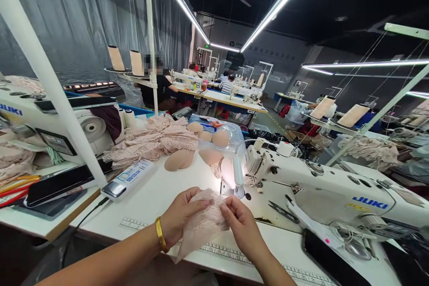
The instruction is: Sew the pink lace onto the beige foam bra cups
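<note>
A thin, pale beige piece of lace fabric (201,228) hangs between my two hands over the front of the sewing table. My left hand (182,214), with a gold bracelet at the wrist, pinches its upper left side between thumb and fingers. On the other edge, my right hand (237,219) is closed with thumb and fingertips on the cloth. Just beyond stands a white sewing machine (321,187), its lamp (237,170) lit over the needle area. Beige moulded bra cups (180,160) lie behind my hands, and a cup with lace (212,160) rests close to the needle.
Thread snips (283,211) and a black phone (331,257) lie at right. A white device (127,181) with a cable sits left, near a slanted white post (53,76). Piled lace fabric (157,138) and a clear plastic bin (234,132) stand behind. People work at machines farther back.
</note>
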The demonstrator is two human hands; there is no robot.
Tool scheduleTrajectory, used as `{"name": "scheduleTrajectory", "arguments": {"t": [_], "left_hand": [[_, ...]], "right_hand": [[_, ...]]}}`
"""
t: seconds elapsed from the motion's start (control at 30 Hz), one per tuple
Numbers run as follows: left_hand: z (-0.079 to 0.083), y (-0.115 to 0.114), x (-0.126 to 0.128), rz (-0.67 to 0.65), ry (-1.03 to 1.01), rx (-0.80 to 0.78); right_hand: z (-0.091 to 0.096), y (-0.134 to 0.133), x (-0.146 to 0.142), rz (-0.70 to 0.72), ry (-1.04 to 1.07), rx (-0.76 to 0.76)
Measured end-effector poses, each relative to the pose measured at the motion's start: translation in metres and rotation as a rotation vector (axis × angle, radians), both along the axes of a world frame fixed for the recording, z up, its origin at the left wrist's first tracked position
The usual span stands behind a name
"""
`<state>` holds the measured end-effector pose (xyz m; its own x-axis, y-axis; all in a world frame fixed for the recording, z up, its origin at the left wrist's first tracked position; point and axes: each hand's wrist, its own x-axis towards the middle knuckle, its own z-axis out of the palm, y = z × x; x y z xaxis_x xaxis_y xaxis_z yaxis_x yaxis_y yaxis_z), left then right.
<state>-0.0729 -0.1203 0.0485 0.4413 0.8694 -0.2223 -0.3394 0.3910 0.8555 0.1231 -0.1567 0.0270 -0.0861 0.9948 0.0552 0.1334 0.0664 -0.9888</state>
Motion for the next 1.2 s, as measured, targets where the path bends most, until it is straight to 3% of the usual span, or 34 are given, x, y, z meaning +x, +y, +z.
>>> {"name": "scheduleTrajectory", "arguments": {"t": [0.13,0.23,0.3,0.37,0.53,0.67,0.8,0.93,1.07,1.2], "left_hand": [[-0.005,-0.009,0.004,0.048,0.038,0.078],[-0.014,-0.003,-0.004,-0.054,0.258,0.256],[-0.016,0.016,-0.016,-0.12,0.564,0.495],[-0.015,0.045,-0.033,-0.079,0.872,0.719],[-0.006,0.118,-0.072,0.2,1.246,0.852],[-0.008,0.14,-0.081,0.236,1.406,0.871],[0.003,0.135,-0.081,0.303,1.417,0.901],[0.02,0.111,-0.069,0.358,1.301,0.908],[0.02,0.073,-0.037,0.157,1.091,0.892],[0.012,0.045,-0.008,-0.026,1.029,0.862]], "right_hand": [[0.003,-0.005,-0.005,-0.055,-0.083,0.105],[-0.002,-0.003,-0.009,-0.137,0.081,0.059],[-0.011,0.004,-0.008,-0.139,0.167,-0.033],[-0.023,0.015,-0.005,-0.106,0.156,-0.086],[-0.042,0.031,0.002,-0.106,0.157,-0.094],[-0.043,0.029,0.002,-0.079,0.109,-0.049],[-0.039,0.03,0.004,-0.041,0.083,-0.057],[-0.036,0.033,0.007,-0.046,0.153,-0.099],[-0.037,0.034,0.009,-0.083,0.282,-0.131],[-0.037,0.032,0.01,-0.049,0.221,-0.084]]}}
